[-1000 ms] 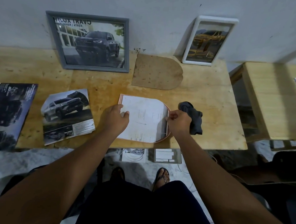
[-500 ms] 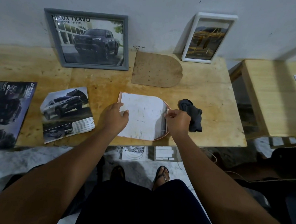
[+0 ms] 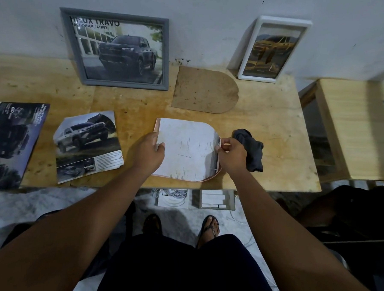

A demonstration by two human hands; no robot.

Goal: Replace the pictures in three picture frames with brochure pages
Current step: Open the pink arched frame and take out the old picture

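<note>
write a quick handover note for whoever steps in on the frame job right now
Left hand: rests on the left edge of the white sheet; its grip is hidden.
Right hand: pinches the sheet's curved right edge.
Things: the sheet lies on the arched frame, flat on the table. The brown backing board lies behind it, and a loose truck page and the brochure lie to the left.
Done, apparently: the grey frame and white frame lean on the wall with truck pictures inside.
Left: finish the arched frame and refit the board.

left hand [image 3: 149, 153] curled, right hand [image 3: 231, 157] pinching
</note>
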